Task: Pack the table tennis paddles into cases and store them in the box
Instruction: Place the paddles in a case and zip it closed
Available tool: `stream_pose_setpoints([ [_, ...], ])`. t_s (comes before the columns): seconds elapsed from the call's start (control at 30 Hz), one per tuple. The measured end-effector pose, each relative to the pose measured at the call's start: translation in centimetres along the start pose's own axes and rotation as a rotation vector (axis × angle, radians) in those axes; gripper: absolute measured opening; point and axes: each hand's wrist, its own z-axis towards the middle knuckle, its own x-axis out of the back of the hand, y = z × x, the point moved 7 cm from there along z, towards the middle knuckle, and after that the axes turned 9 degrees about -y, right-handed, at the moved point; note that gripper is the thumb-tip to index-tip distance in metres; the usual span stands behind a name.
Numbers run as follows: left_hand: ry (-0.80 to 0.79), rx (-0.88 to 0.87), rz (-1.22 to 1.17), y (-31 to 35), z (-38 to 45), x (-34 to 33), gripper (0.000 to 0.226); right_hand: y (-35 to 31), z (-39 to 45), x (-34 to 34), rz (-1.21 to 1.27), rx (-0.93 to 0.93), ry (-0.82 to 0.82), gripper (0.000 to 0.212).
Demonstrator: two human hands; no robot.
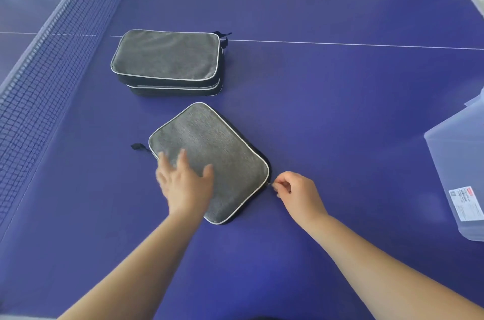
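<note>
The grey fabric paddle case (209,160) lies flat on the blue table tennis table (340,110), directly in front of the person and just nearer than a stack of two similar cases (167,60). Its long axis runs diagonally, from the far left corner toward the near right; the black wrist loop (138,147) projects from the left corner.

The left hand (183,183) is laid on the near left part of the lid, fingers spread and straight, so that the case is pinned against the table. The right hand (296,194) is placed at the right corner, thumb and forefinger closed on what appears to be the zipper pull (270,184); the pull itself is too small to be confirmed.

The case is judged light, soft-sided and padded, with white piping giving the edge some stiffness. The woven cloth is not expected to slip. It is best held flat-palmed on the lid during zipping, and lifted afterwards by an edge or the loop. The translucent storage box (461,162) stands well apart at the right.
</note>
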Motion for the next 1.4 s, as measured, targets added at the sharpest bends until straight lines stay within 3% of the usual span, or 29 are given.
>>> stream_pose_setpoints([
  [0.1,-0.112,-0.051,0.158,2.5,-1.3,-3.7,0.102,0.1,-0.1,-0.1,0.009,-0.005,0.004,0.006],
  [0.23,-0.122,-0.092,0.31,3.1,-1.2,-5.4,0.124,0.0,-0.2,0.3,-0.008,0.013,0.02,0.006],
  [0.93,-0.447,-0.68,0.657,3.6,2.4,-3.7,0.125,-0.9,1.4,1.4,-0.083,0.1,0.066,0.009],
  [1.0,-0.446,-0.652,0.611,3.8,2.6,-3.6,0.117,-0.8,1.6,1.5,-0.078,0.087,0.057,0.008],
  [1.07,-0.305,-0.532,0.463,3.8,2.7,-3.1,0.101,-0.6,1.6,1.5,-0.077,0.077,0.054,0.008],
  [1.17,-0.034,-0.167,0.212,2.7,1.8,-2.6,0.097,-0.4,1.3,1.1,-0.063,0.064,0.054,0.007],
  [1.23,0.002,0.002,0.14,2.3,1.1,-3.7,0.106,-0.2,1.2,0.9,-0.049,0.055,0.05,0.007],
  [1.4,0.054,-0.004,0.237,2.3,1.2,-5.4,0.116,-0.3,1.3,1.0,-0.041,0.075,0.056,0.005],
])
